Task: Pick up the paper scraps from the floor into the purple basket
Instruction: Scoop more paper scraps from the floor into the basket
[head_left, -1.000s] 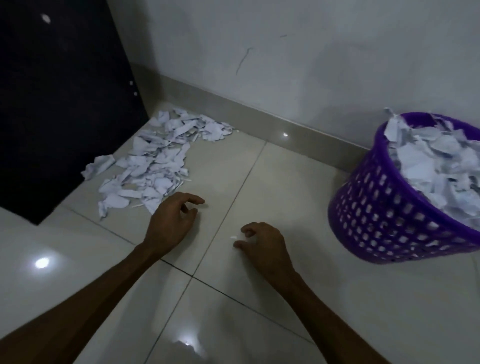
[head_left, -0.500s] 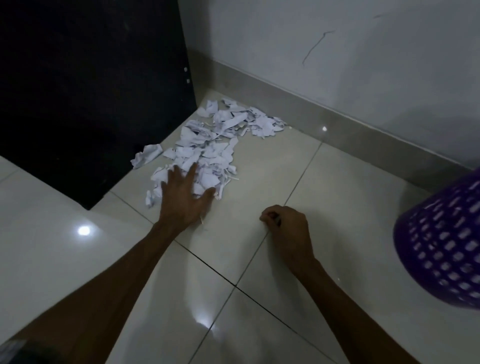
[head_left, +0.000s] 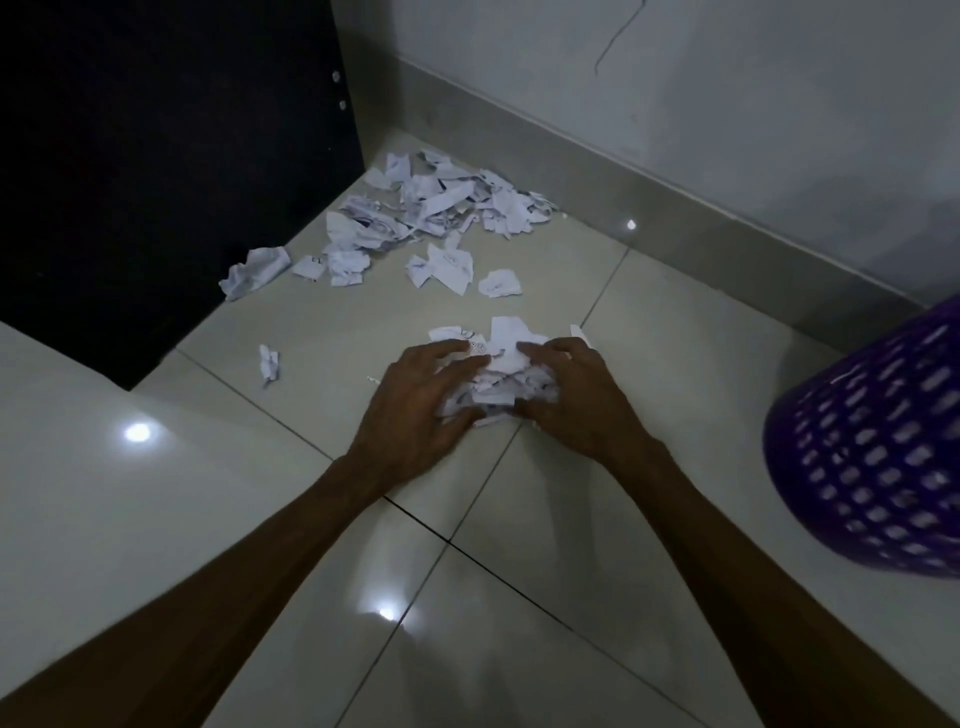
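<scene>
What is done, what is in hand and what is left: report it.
Done: cannot tell from this view; only the purple basket wall shows, not its contents. In hand: the left hand and right hand press a gathered bundle of scraps together on the floor. Left: the scrap pile in the corner, a crumpled wad and one stray scrap.

Both hands press in on a small heap of white torn paper scraps (head_left: 496, 374) on the glossy pale tiled floor (head_left: 208, 519) — left hand (head_left: 415, 415) and right hand (head_left: 579, 402) cupping its sides, fingers curled. More loose white scraps (head_left: 436, 208) lie beyond, near the black cabinet panel (head_left: 156, 156). The purple perforated plastic basket (head_left: 878, 447) stands right — well apart.
</scene>
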